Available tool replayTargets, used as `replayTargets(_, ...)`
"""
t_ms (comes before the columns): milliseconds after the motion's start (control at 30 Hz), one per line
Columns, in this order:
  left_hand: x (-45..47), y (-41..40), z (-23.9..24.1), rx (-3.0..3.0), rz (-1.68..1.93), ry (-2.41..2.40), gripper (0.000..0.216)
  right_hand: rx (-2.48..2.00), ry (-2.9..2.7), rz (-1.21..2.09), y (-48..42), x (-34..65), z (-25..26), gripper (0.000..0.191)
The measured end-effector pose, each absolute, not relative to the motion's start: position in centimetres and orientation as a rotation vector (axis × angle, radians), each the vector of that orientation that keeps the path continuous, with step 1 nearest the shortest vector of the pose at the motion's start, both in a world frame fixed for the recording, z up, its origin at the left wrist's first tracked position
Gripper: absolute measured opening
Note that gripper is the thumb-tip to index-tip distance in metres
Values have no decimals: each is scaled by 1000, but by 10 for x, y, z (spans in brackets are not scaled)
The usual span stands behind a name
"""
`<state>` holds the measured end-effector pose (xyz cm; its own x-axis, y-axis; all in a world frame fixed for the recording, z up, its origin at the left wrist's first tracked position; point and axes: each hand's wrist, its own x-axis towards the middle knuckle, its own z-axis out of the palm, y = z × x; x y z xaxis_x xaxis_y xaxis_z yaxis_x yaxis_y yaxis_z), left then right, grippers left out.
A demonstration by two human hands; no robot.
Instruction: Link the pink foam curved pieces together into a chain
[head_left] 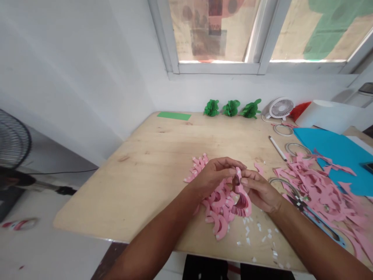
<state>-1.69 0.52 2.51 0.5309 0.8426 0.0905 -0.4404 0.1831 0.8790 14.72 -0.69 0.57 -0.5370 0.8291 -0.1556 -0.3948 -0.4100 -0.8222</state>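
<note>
Between both hands hangs a layered pink paper piece [244, 201], its many curved leaves fanned apart at the bottom. My left hand [220, 173] pinches its upper end with thumb and fingers. From the other side, my right hand [259, 188] is closed on the same end, fingertips almost meeting the left ones. Beneath and beside them lies a pile of pink crescent-shaped paper cutouts [217, 221], some with small white squares at their tips. Part of that pile is hidden by my left hand and forearm.
Pink paper scraps [320, 194], scissors [317, 221], tape rolls [282, 129] and a white pen [278, 148] lie at right, near blue sheets [311, 144]. Along the wall stand green paper figures [231, 108] and a small white fan [281, 107]. A green strip [174, 116] lies back left.
</note>
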Motion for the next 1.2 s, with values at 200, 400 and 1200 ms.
replayTargets(200, -17, 7, 23, 1017, 952, 462, 12, -716, -950, 2011, -8, 147, 7, 14)
replayTargets(400, -17, 6, 26, 997, 961, 454, 10, -733, -951, 2011, -9, 147, 6, 15)
replayTargets(1200, -33, 11, 36, 1393, 918, 762, 13, -953, -1201, 1782, -4, 143, 1, 16)
